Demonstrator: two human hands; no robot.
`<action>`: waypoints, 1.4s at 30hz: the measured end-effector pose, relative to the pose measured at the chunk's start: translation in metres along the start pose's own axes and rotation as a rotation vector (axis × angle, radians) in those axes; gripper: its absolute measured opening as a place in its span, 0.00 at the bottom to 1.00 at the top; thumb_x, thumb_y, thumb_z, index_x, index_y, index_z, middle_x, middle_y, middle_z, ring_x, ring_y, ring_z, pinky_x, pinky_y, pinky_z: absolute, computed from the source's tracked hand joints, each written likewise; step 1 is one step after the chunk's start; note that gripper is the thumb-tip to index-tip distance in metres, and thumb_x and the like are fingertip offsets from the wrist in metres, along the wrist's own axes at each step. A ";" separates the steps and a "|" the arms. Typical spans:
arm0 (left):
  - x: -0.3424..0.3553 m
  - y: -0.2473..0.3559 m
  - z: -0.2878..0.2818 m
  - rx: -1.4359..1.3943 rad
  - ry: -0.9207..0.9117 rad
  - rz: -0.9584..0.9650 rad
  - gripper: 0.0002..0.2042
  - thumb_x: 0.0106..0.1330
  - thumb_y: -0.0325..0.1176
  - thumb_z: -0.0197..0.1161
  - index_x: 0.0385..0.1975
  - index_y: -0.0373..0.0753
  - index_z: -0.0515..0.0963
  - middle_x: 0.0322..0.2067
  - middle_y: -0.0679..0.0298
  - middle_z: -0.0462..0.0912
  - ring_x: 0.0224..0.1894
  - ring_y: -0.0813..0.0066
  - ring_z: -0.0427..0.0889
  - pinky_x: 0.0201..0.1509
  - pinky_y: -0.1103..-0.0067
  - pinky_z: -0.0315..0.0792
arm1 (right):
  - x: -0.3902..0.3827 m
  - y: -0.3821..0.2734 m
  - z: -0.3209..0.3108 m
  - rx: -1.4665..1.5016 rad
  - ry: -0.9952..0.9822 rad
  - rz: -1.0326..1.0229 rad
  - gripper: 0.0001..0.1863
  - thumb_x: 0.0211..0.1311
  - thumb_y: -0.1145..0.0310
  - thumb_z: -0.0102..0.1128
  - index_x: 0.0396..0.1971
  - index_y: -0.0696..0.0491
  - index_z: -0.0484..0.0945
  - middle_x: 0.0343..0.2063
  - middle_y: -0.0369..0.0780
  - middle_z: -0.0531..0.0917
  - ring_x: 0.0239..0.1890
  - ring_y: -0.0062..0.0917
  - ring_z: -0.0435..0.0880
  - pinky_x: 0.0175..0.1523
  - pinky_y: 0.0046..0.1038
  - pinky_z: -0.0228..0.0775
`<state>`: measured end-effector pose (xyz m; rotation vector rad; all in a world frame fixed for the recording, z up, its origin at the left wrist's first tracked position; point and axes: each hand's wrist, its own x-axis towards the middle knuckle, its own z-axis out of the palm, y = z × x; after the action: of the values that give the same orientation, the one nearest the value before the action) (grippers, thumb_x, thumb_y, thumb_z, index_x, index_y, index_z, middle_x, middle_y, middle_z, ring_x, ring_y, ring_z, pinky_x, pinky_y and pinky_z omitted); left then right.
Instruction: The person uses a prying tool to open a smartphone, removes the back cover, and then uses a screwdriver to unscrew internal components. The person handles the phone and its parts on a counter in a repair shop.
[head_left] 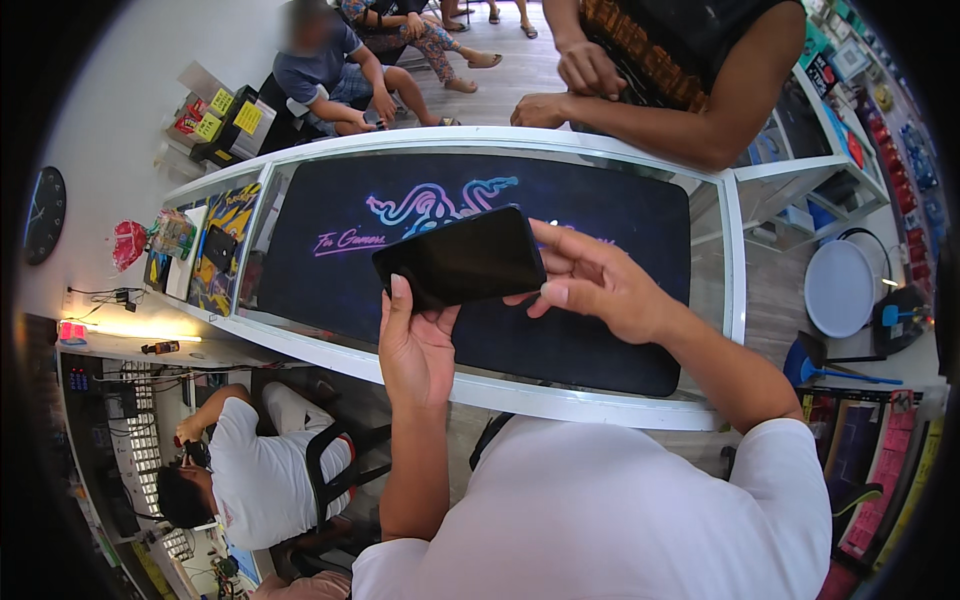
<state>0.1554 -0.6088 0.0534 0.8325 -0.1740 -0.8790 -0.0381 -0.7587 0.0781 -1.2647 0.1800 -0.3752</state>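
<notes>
A black smartphone (462, 262) with a dark screen is held tilted above the counter, its screen toward me. My left hand (418, 350) grips its lower left end, thumb on the front edge and fingers behind. At the phone's right end is my right hand (600, 285), with fingers at the edge and partly behind it, and the thumb near the lower right corner. Beneath lies a large dark desk mat (610, 350) with a blue and purple design, partly covered by the phone and my hands.
The glass counter has a white frame (560, 405). Across it a person (690, 70) leans with forearms on the far edge. Boxes (235, 125) stand at the far left, near a seated person (320, 65). Behind on the left, another person (270, 465) sits at a bench. A round white stool (838, 288) stands right.
</notes>
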 end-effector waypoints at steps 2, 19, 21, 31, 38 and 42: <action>-0.001 -0.003 -0.011 -0.092 -0.023 -0.046 0.16 0.81 0.41 0.59 0.62 0.41 0.74 0.55 0.61 0.84 0.55 0.70 0.85 0.62 0.70 0.83 | -0.006 0.009 0.010 0.008 0.037 -0.097 0.38 0.78 0.69 0.57 0.81 0.59 0.52 0.67 0.48 0.77 0.63 0.32 0.82 0.62 0.32 0.79; -0.011 -0.013 -0.023 -0.186 -0.142 -0.007 0.18 0.81 0.39 0.59 0.64 0.37 0.74 0.61 0.57 0.82 0.62 0.67 0.82 0.68 0.69 0.80 | -0.007 0.008 0.005 -0.010 0.018 -0.076 0.27 0.80 0.73 0.55 0.75 0.59 0.67 0.65 0.44 0.80 0.63 0.27 0.82 0.63 0.30 0.78; -0.011 -0.013 -0.026 -0.147 -0.134 0.007 0.18 0.81 0.39 0.58 0.64 0.38 0.74 0.61 0.58 0.82 0.61 0.67 0.83 0.67 0.69 0.81 | -0.008 0.008 0.004 -0.049 0.016 -0.091 0.28 0.79 0.73 0.55 0.76 0.58 0.66 0.66 0.43 0.79 0.64 0.27 0.80 0.64 0.30 0.78; -0.012 -0.018 -0.030 -0.022 -0.167 -0.039 0.18 0.84 0.40 0.53 0.68 0.45 0.67 0.61 0.59 0.81 0.60 0.65 0.84 0.62 0.67 0.83 | -0.002 -0.003 -0.001 -0.033 -0.040 -0.059 0.31 0.77 0.74 0.54 0.78 0.53 0.63 0.71 0.41 0.72 0.65 0.24 0.76 0.56 0.27 0.84; -0.015 -0.012 0.008 -0.098 -0.071 -0.058 0.17 0.81 0.48 0.58 0.61 0.45 0.75 0.54 0.63 0.84 0.61 0.66 0.81 0.73 0.60 0.71 | -0.004 0.017 -0.001 -0.496 0.026 -0.296 0.30 0.69 0.77 0.54 0.71 0.47 0.76 0.54 0.38 0.86 0.40 0.17 0.84 0.49 0.24 0.80; -0.007 -0.013 0.015 -0.122 0.014 -0.020 0.17 0.78 0.50 0.64 0.52 0.45 0.78 0.42 0.66 0.84 0.52 0.68 0.84 0.67 0.61 0.74 | -0.008 0.011 0.004 -0.671 0.009 -0.339 0.30 0.64 0.84 0.55 0.66 0.53 0.80 0.59 0.40 0.87 0.38 0.17 0.88 0.46 0.20 0.80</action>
<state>0.1357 -0.6165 0.0557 0.7280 -0.0986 -0.8938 -0.0423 -0.7495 0.0682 -1.9659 0.0992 -0.6440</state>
